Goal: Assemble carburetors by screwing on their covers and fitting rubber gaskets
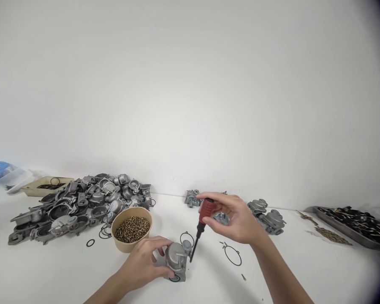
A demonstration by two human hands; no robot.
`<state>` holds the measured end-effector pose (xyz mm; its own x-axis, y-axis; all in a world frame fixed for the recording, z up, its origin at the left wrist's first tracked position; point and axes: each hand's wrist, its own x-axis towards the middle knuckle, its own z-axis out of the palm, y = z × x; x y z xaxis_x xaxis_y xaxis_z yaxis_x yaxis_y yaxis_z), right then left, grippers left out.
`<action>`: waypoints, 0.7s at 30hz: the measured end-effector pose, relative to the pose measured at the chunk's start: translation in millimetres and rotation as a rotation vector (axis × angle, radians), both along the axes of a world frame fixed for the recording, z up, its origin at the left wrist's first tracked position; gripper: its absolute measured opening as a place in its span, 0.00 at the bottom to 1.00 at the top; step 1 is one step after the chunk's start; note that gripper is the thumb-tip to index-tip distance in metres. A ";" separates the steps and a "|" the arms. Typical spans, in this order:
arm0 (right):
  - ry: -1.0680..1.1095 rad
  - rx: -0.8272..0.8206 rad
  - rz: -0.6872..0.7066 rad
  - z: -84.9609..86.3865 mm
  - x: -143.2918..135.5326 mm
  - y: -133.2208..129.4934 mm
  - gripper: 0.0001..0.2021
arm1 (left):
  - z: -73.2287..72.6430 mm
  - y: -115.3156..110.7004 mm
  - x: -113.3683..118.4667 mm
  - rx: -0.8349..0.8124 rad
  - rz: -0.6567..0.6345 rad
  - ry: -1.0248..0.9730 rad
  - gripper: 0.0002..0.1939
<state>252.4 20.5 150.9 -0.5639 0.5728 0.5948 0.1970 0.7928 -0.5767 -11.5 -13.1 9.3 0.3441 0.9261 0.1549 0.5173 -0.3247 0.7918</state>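
Screwdriver on metal housing, 2 hands at work.
Left hand [142, 264] grip closed around grey housing [176, 259] on the white counter [66, 274], beside screw bowl [131, 229]; right hand [237, 221] grip pinching red-handled screwdriver [202, 223], tip at housing's right edge.

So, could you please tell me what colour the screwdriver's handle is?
The screwdriver handle is red, with a black shaft, clearest in the head view.

Screwdriver [202, 223] tip on held casting [176, 257]
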 end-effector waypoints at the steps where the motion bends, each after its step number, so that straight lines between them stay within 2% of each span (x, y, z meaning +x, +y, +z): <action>1: -0.010 -0.003 0.011 -1.7 -4.7 1.0 0.21 | 0.1 0.2 0.3 -0.009 -0.002 -0.004 0.31; 6: -0.052 -0.024 0.053 -8.1 -18.5 8.2 0.22 | -0.8 1.2 1.0 -0.046 0.027 -0.017 0.32; 21: -0.073 -0.039 0.098 -11.4 -19.1 8.8 0.24 | -4.4 1.3 0.8 -0.022 0.027 -0.003 0.33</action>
